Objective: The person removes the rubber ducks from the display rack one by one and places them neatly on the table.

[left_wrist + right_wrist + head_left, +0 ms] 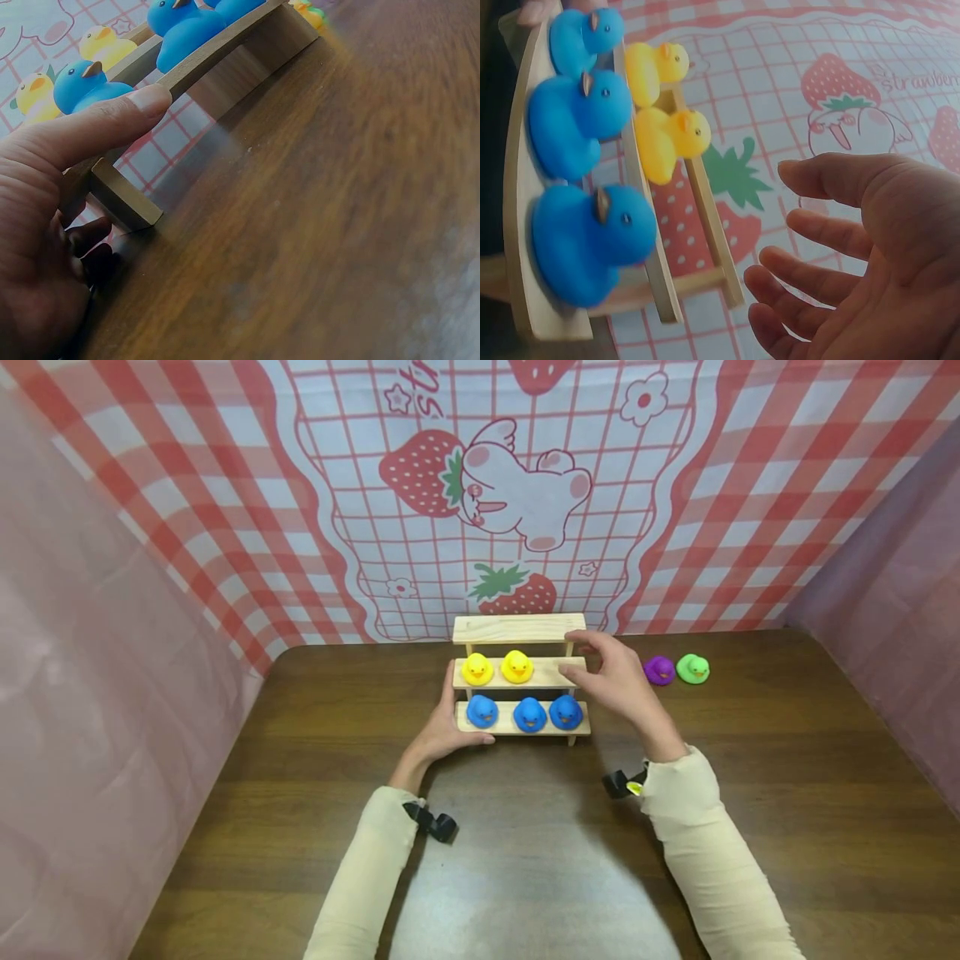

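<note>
A small three-tier wooden shelf point(551, 722) stands on the table. Two yellow rubber ducks point(517, 667) sit on the left and middle of its middle tier, and three blue rubber ducks point(529, 715) line the bottom tier. My left hand point(444, 729) grips the shelf's left end, its thumb point(124, 116) along the front edge of the bottom tier. At the right end, my right hand point(617, 678) hovers by the upper tiers. Its fingers are spread and loosely bent, with nothing between them in the right wrist view.
A purple duck point(659, 671) and a green duck point(693, 669) sit on the table point(510, 860) to the right of the shelf. Behind the shelf hangs a checked strawberry-print cloth point(345, 510). Pink cloth point(97, 677) borders the table's sides.
</note>
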Demonstrator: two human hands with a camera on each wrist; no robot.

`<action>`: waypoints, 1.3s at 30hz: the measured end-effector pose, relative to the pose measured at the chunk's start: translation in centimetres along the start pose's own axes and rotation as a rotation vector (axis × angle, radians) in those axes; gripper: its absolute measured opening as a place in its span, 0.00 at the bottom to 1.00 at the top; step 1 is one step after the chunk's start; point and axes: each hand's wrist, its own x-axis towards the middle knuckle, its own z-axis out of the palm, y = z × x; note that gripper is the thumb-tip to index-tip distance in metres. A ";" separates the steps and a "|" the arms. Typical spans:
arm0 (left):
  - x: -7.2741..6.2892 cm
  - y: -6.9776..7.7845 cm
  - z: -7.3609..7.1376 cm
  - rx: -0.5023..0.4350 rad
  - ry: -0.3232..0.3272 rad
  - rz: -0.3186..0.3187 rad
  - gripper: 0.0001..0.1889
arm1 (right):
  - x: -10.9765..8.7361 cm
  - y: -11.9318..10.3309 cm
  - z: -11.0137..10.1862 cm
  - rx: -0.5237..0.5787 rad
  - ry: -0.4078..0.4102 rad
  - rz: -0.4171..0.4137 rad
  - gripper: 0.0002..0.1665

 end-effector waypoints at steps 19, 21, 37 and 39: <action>0.1 -0.3 0.0 -0.024 0.001 0.012 0.73 | 1.7 -1.0 3.7 0.058 -0.138 0.067 0.29; 0.1 -0.3 0.0 -0.031 0.001 0.018 0.73 | 1.8 -1.0 4.0 0.060 -0.141 0.068 0.30; 0.0 0.0 0.0 -0.025 0.001 -0.001 0.74 | 2.5 -1.0 5.6 0.035 -0.137 0.029 0.31; 0.0 0.0 0.0 -0.033 0.001 -0.003 0.74 | 2.5 -1.0 5.7 0.026 -0.134 0.023 0.31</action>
